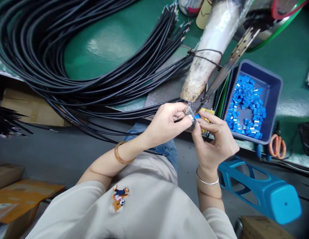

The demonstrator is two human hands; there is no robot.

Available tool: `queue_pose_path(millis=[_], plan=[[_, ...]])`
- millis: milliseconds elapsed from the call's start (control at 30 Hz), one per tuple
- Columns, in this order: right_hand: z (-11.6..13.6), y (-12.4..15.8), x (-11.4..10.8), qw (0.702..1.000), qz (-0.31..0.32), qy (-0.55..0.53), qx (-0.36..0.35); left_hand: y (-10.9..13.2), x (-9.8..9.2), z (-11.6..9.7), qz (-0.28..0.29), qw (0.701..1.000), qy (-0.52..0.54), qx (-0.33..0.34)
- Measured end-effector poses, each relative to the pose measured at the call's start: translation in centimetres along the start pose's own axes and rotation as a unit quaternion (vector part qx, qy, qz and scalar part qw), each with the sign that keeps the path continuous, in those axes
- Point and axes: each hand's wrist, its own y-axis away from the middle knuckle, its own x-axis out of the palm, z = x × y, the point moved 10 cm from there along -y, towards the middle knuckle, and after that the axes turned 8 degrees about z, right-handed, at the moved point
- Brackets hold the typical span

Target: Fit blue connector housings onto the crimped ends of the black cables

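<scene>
The left hand [166, 121] is pinching the stripped end of a black cable [166, 108] with its fingers curled tight. The right hand [214, 139] is closing thumb and forefinger on a small blue connector [197, 116], and the two hands are meeting tip to tip. A yellow label [206, 119] is peeking out just behind the right hand's fingers, its print too small to read. A cartoon patch [119, 198] is showing on the pale shirt below the left wrist.

The hands are working at the near edge of a green bench top [107, 46]. A thick cable bundle [69, 83] is looping away to the left of the left hand. A blue tray [274, 86] of loose blue pieces is sitting just right of the right hand, with orange-handled scissors [277, 146] lying beyond it. A blue stool [264, 189] is lying on its side on the grey floor [57, 152] below the right wrist.
</scene>
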Motion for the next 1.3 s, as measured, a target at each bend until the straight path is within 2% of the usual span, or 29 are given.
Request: queue_pose_path(millis=[267,467,667,800,933,1033,1167,1233,1300], plan=[[0.4,-0.5,-0.4,1.000,-0.006,0.013,0.006,0.0,-0.1,-0.8,0.005,1.000,0.006,0.022],[0.6,-0.1,-0.1,1.000,0.010,0.013,-0.009,0.1,0.1,0.2,0.028,0.998,0.053,-0.028],[0.6,-0.1,-0.3,1.000,0.005,0.009,-0.011,0.3,0.2,0.5,0.033,0.998,0.047,-0.040],[0.4,0.3,-0.5,1.000,-0.002,0.000,0.004,0.8,0.7,0.9,0.061,0.996,0.043,-0.055],[-0.2,1.3,-1.0,0.997,-0.040,-0.062,0.014,1.9,1.4,1.5,0.117,0.990,0.031,-0.067],[-0.8,1.8,-1.7,0.993,-0.077,-0.091,0.014,3.2,2.5,1.8,0.196,0.978,-0.014,-0.068],[-1.6,2.2,-2.6,0.987,-0.112,-0.110,0.024,4.7,3.6,1.7,0.271,0.949,-0.157,-0.030],[-1.9,2.4,-3.0,0.985,-0.129,-0.109,0.029,5.2,3.6,1.9,0.277,0.938,-0.209,-0.021],[-2.2,2.6,-3.3,0.983,-0.144,-0.105,0.039,5.2,2.6,1.5,0.228,0.939,-0.259,0.003]])
